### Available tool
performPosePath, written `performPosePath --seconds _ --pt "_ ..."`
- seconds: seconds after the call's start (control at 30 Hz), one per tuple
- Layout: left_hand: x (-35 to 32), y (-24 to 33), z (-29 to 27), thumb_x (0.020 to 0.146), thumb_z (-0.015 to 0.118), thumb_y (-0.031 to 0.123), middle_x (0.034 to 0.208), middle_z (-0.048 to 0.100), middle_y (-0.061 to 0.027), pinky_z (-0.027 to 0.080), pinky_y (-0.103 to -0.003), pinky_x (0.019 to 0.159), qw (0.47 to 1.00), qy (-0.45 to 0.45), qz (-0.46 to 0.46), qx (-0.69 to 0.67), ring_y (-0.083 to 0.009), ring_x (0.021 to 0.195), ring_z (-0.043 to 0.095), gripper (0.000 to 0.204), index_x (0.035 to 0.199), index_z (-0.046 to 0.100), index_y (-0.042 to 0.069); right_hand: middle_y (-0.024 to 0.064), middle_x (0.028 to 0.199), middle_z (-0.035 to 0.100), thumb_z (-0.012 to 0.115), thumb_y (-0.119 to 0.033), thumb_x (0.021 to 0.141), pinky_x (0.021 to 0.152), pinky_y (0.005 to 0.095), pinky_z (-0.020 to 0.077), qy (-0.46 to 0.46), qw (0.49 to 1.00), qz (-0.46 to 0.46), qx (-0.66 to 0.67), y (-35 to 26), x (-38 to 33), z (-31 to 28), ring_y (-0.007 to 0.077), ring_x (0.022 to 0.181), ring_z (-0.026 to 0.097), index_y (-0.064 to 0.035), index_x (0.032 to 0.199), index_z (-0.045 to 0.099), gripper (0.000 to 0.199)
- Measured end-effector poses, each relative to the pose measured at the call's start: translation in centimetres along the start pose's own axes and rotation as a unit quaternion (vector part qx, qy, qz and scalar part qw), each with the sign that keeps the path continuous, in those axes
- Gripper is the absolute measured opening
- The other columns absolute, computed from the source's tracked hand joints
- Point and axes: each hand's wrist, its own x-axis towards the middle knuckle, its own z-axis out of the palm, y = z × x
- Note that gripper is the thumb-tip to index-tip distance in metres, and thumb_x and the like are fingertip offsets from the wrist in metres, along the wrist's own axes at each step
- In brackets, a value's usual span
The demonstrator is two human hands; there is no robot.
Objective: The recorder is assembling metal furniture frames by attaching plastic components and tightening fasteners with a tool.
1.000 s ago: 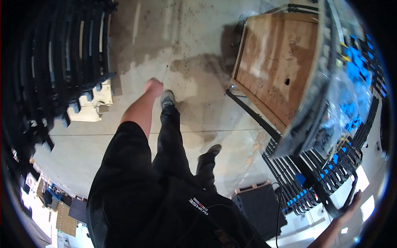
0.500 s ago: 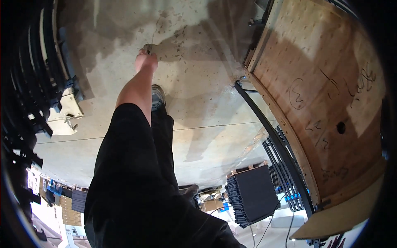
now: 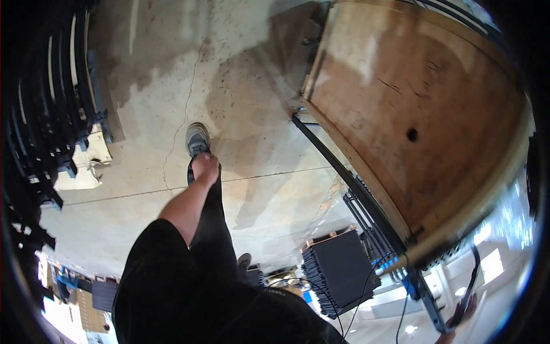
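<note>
Evidently mid-stride beside a wooden panel (image 3: 372, 109), with a black frame (image 3: 427, 298) out at lower right, perhaps to clear the legs (image 3: 212, 229), and up against the right hand (image 3: 470, 309); cannot tell whether clamped. Holding the left hand (image 3: 205, 168) well apart, curled, seemingly empty, probably for balance.

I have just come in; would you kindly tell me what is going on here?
A person is on foot on a concrete floor. Their right hand is at a black curved bar near the lower right edge; how firm the grip is, I cannot tell. Their left hand is curled, with nothing visible in it. A large wooden panel stands to the right.
</note>
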Motion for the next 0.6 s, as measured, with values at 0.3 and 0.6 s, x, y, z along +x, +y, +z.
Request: performPosePath --seconds 0.3,0.6 --pt "-23.3 14.2 -8.6 0.079 0.075 0.025 0.088 0.074 -0.0164 0.056 -0.038 0.077 0.982 -0.038 0.184 -0.019 -0.0301 0.084 0.072 0.025 0.089 0.072 0.002 0.0176 0.145 0.051 0.048 -0.012 0.099 0.115 0.0382 0.0328 0.095 0.949 -0.299 -0.041 -0.6 -1.6 5.2 0.0301 0.135 0.047 0.0011 0.133 0.058 0.038" --pt "-40.1 19.0 -11.4 0.081 0.078 0.023 0.086 0.075 -0.0124 0.057 -0.035 0.073 0.957 -0.008 0.290 0.011 -0.0230 0.077 0.072 0.025 0.092 0.074 0.002 0.0199 0.120 0.065 0.068 -0.017 0.088 0.104 0.0425 0.0441 0.216 0.885 -0.321 0.257 -3.9 -4.3 7.3 0.0348 0.115 0.060 0.0012 0.119 0.065 0.036"
